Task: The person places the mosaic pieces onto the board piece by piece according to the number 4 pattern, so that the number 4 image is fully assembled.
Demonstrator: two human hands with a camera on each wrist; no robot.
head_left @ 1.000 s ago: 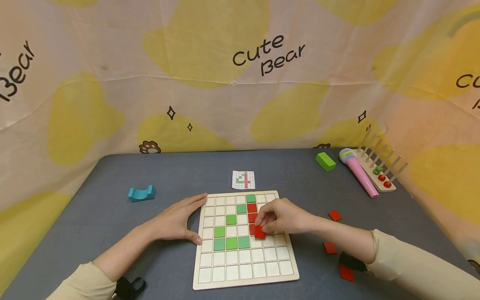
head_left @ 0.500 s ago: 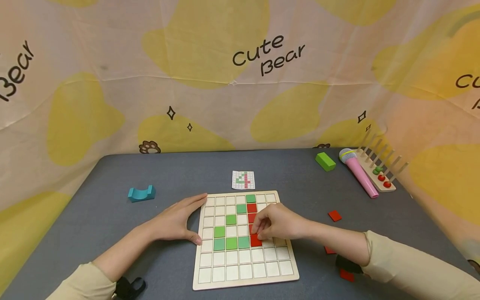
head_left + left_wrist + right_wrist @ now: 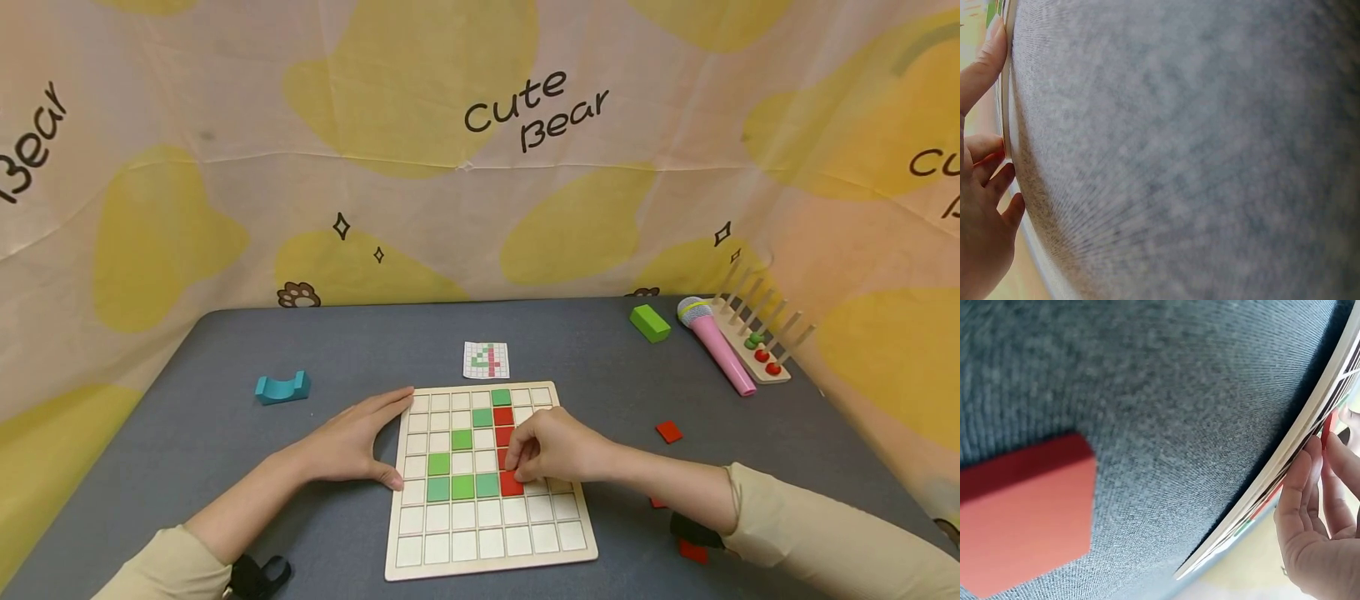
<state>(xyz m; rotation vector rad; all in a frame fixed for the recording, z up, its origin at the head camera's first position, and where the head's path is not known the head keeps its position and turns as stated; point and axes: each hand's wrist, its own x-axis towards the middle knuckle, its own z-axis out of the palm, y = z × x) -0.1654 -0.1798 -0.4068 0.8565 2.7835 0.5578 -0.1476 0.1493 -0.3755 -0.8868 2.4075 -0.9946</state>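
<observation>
A pale wooden grid board (image 3: 491,565) lies on the dark table, with green and red square tiles in some cells. With thumb and fingers spread, my left hand (image 3: 345,437) touches the board's left edge; in the left wrist view that hand (image 3: 988,212) lies against the rim. My right hand (image 3: 562,446) pinches a red tile (image 3: 512,483) at the lower end of the red column, right of a teal-green tile (image 3: 487,485). The right wrist view shows this red tile (image 3: 1327,428) tilted between thumb and fingers, partly hidden.
A small pattern card (image 3: 486,360) lies behind the board. Loose red tiles (image 3: 669,432) lie to the right, some partly under the right forearm. Farther off are a green block (image 3: 650,323), a pink microphone (image 3: 722,350), a pegged stand (image 3: 772,375) and a blue curved block (image 3: 282,388).
My right hand has brought the red tile down and slightly left, from above the board to the cell below the other red tiles. My left hand has stayed in place.
</observation>
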